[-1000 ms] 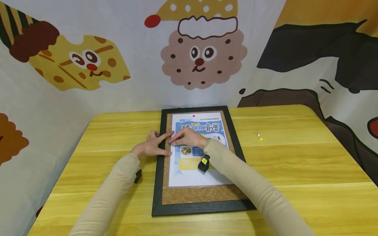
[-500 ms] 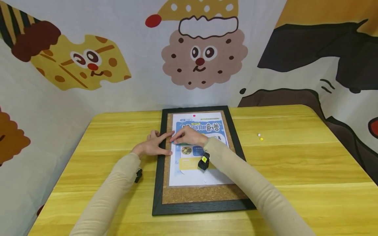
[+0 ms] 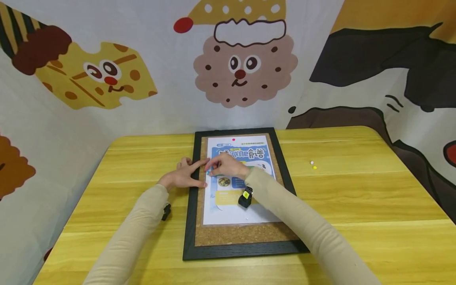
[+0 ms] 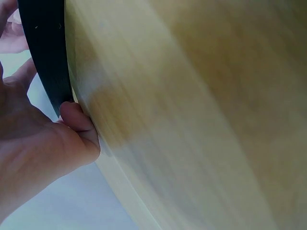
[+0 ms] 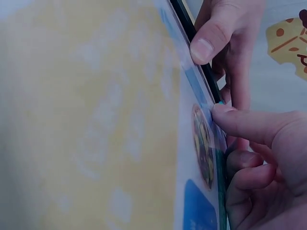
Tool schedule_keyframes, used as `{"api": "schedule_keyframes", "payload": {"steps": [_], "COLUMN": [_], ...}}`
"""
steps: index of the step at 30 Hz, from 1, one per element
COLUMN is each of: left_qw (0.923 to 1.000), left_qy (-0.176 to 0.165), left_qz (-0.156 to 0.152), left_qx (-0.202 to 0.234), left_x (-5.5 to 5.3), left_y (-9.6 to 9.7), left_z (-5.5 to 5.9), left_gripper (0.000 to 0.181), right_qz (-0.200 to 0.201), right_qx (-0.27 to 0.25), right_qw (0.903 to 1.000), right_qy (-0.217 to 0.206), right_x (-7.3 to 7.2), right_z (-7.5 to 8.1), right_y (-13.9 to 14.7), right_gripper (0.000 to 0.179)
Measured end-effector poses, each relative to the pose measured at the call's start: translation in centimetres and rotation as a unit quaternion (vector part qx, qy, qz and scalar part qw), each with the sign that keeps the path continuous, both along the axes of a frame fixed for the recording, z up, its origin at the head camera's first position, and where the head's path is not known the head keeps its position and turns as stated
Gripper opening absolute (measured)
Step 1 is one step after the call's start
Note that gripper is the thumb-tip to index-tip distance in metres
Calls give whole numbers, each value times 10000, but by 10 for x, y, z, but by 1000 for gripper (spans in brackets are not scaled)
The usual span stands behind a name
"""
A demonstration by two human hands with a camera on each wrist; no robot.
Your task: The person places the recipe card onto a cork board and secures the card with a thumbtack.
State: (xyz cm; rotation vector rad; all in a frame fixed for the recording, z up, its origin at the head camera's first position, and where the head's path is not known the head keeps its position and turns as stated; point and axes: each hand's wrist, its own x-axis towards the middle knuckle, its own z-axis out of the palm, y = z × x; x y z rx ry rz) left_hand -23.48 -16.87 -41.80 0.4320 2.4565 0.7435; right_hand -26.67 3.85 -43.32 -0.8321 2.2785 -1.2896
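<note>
A printed sheet (image 3: pixel 228 215) in a clear cover lies on a cork board (image 3: pixel 242 235) with a black frame (image 3: pixel 246 250). My left hand (image 3: pixel 182 177) spreads over the frame's left side, thumb and index fingertips on the sheet's left edge. In the left wrist view its little finger (image 4: pixel 76 116) bends against the frame's outer side. Between those two fingertips, my right hand (image 3: pixel 228 165) pinches a small blue pushpin (image 5: pixel 221 102) at the sheet's left edge. Its thumb tip is right at the pin, and the other fingers are curled. A pink pushpin (image 3: pixel 233 139) sits at the sheet's top.
A white pushpin (image 3: pixel 312 162) and a yellow pushpin (image 3: pixel 315 168) lie on the wooden table (image 3: pixel 356 190), right of the board. Behind the table hangs a cloth (image 3: pixel 160 114) with cartoon prints. A tiny pale dot (image 3: pixel 247 219) shows near the sheet's lower edge.
My right thumb and index finger have shifted slightly and stand a little further apart at the blue pushpin. The left hand and the board have stayed in place.
</note>
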Motion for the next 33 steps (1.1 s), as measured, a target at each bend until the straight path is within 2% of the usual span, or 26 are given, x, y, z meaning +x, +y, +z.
{"api": "schedule_keyframes", "payload": {"steps": [8,33], "left_qw": [10000,10000], "left_qy": [-33,19], "left_qz": [23,-29], "left_qx": [-33,-17], "left_x": [1,1], "left_y": [0,1], "left_z": [1,2], "left_gripper": [92,92], "right_qz": [-361,-785], "right_qx": [350,379], "right_qw": [9987,9959], "right_qy": [-27,-248], "right_x": [4,6], "right_z": [4,7], "right_y": [-5,-8], "right_gripper": [11,3]}}
